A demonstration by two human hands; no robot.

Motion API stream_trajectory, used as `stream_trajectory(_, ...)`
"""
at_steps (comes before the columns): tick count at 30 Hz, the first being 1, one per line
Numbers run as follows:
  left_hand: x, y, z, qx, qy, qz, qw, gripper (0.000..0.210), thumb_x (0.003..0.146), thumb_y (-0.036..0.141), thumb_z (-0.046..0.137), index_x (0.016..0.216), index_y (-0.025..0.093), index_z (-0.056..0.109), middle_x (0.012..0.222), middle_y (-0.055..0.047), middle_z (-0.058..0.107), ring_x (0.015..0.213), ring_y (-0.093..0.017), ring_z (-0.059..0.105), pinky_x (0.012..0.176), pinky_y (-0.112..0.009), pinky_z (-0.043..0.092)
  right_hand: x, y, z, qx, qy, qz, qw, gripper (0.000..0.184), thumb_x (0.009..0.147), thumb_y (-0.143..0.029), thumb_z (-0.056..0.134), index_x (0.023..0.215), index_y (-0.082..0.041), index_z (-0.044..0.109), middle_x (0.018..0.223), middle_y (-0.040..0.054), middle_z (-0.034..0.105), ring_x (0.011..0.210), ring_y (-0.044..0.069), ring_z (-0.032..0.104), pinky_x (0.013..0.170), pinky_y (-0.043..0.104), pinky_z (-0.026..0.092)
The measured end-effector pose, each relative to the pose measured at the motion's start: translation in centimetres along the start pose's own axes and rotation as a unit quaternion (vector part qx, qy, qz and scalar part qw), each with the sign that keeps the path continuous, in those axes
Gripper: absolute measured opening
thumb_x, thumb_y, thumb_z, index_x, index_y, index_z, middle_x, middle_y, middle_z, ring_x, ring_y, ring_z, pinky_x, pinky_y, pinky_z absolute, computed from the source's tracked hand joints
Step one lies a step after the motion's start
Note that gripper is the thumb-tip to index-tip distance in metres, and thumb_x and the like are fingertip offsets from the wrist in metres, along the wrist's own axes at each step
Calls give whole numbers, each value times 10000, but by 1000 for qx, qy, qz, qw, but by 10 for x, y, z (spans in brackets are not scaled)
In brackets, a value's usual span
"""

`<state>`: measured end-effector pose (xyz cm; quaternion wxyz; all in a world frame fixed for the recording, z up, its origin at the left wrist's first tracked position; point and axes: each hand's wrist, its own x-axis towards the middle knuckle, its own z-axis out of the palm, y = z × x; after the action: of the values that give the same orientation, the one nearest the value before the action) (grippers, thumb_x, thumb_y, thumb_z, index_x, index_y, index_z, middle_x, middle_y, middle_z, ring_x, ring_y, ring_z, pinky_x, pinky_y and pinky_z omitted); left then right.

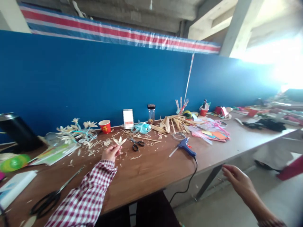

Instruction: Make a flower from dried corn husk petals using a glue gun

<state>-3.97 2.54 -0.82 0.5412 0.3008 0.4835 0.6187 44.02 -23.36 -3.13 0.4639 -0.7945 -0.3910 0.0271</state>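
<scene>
My left hand point(111, 153) is closed, pinching a small pale flower point(120, 141) with pointed petals that looks made of dried husk. It hovers over the brown table, just left of small black-handled scissors point(136, 145). Beyond the table's front edge, my right hand point(239, 179) is raised in the air, its fingers pressed together. Whether anything tiny is between those fingertips I cannot make out. A blue glue gun point(186, 147) lies on the table between my hands, its black cord hanging over the edge.
Finished pale flowers point(75, 132) stand at the left behind husk scraps. Large scissors point(49, 198) lie front left, near a black flask point(21, 132). A red paper cup point(104, 126), a lidded jar point(151, 114) and dried husks point(171, 123) line the blue partition point(106, 78).
</scene>
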Motion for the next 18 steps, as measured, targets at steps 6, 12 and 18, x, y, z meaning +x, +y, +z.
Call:
stream_trajectory(6,0,2,-4,-1,-14,-15,1000,129,673,-15,622,624,102,644,574,-44,677,413,-63,551,422,-141,487,26,-73,47,21,-71,-104,992,324,755,-446,487,891,-178,607,816,86,684,723,202,644,619,297,518)
stream_trajectory(12,6,-3,-10,-20,-16,-7,1000,168,687,32,625,583,162,648,612,-23,684,493,-72,583,504,-137,515,24,-103,85,-227,-84,-240,940,194,832,-290,471,934,-215,618,926,59,644,826,196,593,713,297,451)
stream_trajectory(18,14,-10,-14,-45,-25,4,999,108,617,45,698,609,148,666,623,-10,678,517,-70,597,497,-119,517,4,-108,84,-258,-55,-285,921,158,843,-249,495,941,-226,616,1034,57,607,959,219,519,818,319,421)
